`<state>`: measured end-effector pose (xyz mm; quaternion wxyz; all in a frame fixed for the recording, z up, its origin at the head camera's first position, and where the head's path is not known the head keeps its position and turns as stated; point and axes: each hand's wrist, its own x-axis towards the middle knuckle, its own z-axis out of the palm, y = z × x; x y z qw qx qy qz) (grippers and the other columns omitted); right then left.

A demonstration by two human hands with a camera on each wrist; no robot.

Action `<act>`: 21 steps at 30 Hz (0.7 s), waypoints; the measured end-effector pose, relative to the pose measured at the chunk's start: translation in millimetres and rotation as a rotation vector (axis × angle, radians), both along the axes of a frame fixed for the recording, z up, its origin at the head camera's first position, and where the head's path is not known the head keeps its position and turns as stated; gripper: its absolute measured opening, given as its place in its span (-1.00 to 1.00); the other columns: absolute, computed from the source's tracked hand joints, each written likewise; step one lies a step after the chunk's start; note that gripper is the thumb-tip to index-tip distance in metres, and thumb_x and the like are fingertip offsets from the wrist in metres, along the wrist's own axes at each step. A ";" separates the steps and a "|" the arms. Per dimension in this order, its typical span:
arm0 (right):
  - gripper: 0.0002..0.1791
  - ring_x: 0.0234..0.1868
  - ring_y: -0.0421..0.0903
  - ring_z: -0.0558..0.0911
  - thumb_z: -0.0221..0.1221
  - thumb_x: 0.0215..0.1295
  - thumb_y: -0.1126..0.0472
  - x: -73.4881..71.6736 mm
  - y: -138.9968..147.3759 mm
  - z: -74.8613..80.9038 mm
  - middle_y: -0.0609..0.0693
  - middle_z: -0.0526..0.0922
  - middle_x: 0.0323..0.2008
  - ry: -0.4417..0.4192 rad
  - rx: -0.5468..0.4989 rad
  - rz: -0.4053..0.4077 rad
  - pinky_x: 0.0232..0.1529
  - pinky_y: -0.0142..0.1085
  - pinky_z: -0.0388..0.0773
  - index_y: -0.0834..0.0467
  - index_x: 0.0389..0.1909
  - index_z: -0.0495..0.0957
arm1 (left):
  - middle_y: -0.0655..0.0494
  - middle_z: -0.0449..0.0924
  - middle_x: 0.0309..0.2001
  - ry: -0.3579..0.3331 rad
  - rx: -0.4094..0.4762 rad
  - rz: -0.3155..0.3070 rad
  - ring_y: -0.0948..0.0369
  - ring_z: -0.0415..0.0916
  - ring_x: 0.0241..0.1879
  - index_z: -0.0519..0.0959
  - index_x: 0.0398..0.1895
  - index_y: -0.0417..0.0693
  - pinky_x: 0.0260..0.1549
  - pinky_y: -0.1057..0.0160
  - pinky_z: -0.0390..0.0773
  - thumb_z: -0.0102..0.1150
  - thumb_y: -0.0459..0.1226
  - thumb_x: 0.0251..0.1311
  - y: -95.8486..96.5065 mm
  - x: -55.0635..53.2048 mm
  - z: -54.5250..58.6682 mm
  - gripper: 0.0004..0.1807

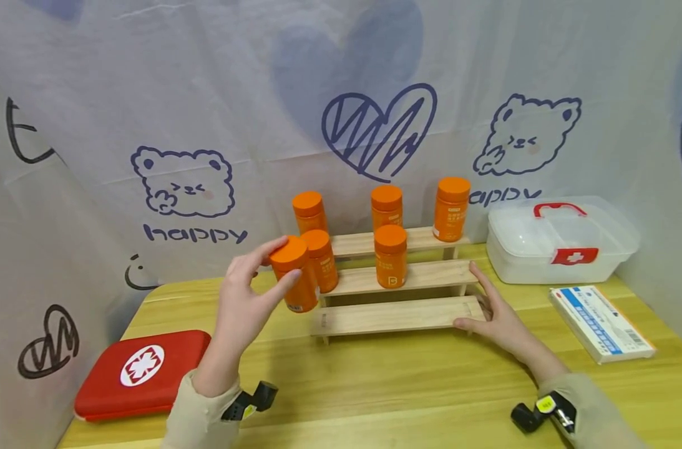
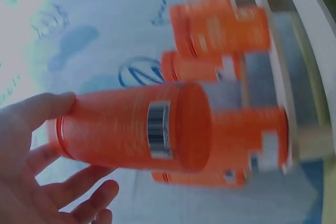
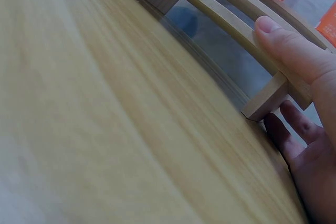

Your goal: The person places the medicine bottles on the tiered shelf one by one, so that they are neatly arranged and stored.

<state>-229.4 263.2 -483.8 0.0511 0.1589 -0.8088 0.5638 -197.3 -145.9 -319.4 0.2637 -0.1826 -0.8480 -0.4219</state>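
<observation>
My left hand [image 1: 242,299] holds an orange jar [image 1: 297,284] near its lid, between thumb and fingers. The jar is upright, raised in front of the left end of a three-step wooden rack [image 1: 397,317]. Its barcode faces the left wrist camera, where the held jar [image 2: 131,127] appears sideways. At the rack's right end, my right hand [image 1: 500,321] grips the lowest step. In the right wrist view its thumb [image 3: 286,43] lies on the front edge, with other fingers behind the leg [image 3: 268,95]. The middle step bears two orange jars, left [image 1: 321,265] and centre [image 1: 391,259].
Three more orange jars stand on the top step, including one at the right end [image 1: 453,212]. A red first-aid case [image 1: 178,368] lies at left. On the right are a clear medical box [image 1: 526,249] and a white-blue carton [image 1: 601,324]. A printed curtain [image 1: 284,125] hangs behind.
</observation>
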 end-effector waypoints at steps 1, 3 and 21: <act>0.17 0.34 0.34 0.16 0.37 0.10 0.29 -0.4 0.0 -0.4 0.07 -0.23 0.51 -0.001 0.001 0.001 0.03 -0.60 0.30 -0.19 0.52 -0.25 | 0.17 0.59 -0.07 0.002 -0.012 -0.023 0.21 0.32 -0.08 0.54 0.18 0.16 -0.14 0.12 0.29 0.40 -0.17 0.06 4.5 2.1 0.7 -0.46; 0.17 0.34 0.34 0.16 0.37 0.10 0.28 -1.1 -0.2 -0.7 0.05 -0.24 0.51 -0.001 0.002 0.000 0.03 -0.59 0.30 -0.20 0.52 -0.25 | 0.19 0.60 -0.07 0.012 -0.031 -0.076 0.21 0.33 -0.08 0.55 0.16 0.16 -0.15 0.12 0.30 0.42 -0.18 0.04 13.8 4.0 0.6 -0.46; 0.15 0.36 0.32 0.12 0.35 0.14 0.28 -0.7 2.2 0.5 -0.16 -0.25 0.51 -0.029 0.006 -0.003 0.21 -0.40 0.24 -0.27 0.51 -0.25 | 0.32 0.56 0.05 -0.055 -0.119 -0.471 0.33 0.42 -0.08 0.52 0.20 0.18 -0.13 0.32 0.47 0.36 -0.06 0.09 133.9 -7.4 -24.0 -0.46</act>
